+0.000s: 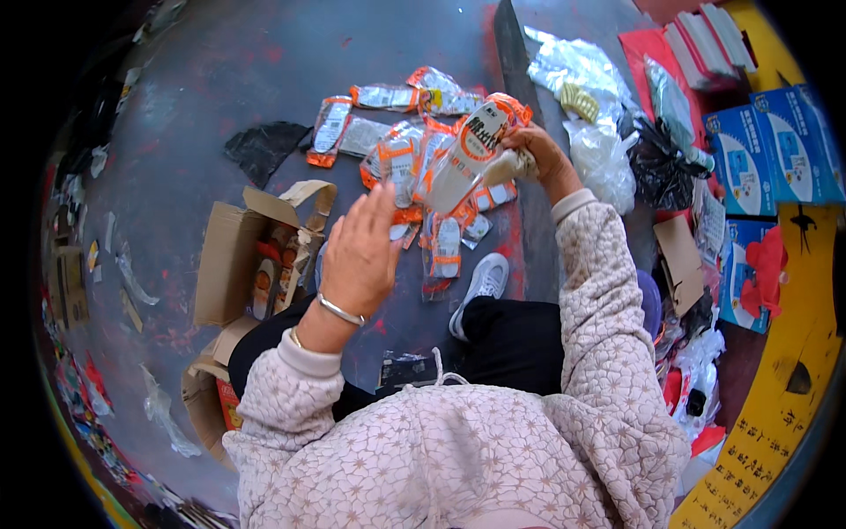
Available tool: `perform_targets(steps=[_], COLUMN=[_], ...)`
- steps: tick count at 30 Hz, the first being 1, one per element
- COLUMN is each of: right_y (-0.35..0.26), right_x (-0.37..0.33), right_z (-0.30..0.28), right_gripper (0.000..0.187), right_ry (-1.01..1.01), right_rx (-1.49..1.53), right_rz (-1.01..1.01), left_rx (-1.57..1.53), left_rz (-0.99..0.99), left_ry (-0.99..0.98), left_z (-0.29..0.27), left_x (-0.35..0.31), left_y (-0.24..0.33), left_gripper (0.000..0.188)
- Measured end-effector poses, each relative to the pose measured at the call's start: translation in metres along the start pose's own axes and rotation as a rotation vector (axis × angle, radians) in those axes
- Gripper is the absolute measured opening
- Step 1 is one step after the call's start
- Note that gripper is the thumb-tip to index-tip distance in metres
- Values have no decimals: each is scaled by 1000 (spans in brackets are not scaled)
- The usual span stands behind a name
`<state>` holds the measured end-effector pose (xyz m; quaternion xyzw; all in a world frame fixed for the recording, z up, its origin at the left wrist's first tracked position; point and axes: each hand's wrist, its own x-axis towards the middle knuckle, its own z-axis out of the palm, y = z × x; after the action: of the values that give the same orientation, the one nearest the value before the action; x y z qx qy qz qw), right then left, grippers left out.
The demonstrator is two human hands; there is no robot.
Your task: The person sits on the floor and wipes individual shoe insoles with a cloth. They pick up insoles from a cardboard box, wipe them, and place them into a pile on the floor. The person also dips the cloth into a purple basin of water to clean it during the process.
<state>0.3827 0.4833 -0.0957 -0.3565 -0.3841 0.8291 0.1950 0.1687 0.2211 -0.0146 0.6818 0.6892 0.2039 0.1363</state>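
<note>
So far, nearest, the left hand (359, 256) hovers open and empty above the cardboard box (231, 260) of packets, the right hand (533, 152) grips one orange-and-silver sachet (467, 157), and beyond many loose sachets (397, 132) lie scattered on the floor (194, 79), seemingly unsorted.

Two hands: left hand (361, 251) raised with palm flat, right hand (533, 152) gripping one pouch (467, 154). Around that pouch, roughly a dozen more orange-and-silver pouches (401, 159) on the floor; overlap blocks an exact count. One open carton (238, 256) left of the pouch. Three blue boxes (775, 145) right of it, plus two clear bags (586, 106) and one black bag (656, 163). One white shoe (483, 282) below it.
</note>
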Motion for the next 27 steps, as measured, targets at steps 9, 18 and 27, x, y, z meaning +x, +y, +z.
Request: perform_targets(steps=[9, 18, 27], right_y=[-11, -41, -24], right_x=[-59, -97, -110], right_z=[114, 137, 172], right_gripper=[21, 20, 13], right_ry=[-315, 1, 13], right_rx=[111, -237, -155], right_rz=[-50, -171, -27], left_rx=[-1512, -1138, -1730], left_rz=[-340, -218, -326], left_ry=[-479, -554, -668], left_z=[-20, -34, -29], left_x=[4, 7, 7], left_y=[-14, -8, -4], left_gripper=[36, 31, 53])
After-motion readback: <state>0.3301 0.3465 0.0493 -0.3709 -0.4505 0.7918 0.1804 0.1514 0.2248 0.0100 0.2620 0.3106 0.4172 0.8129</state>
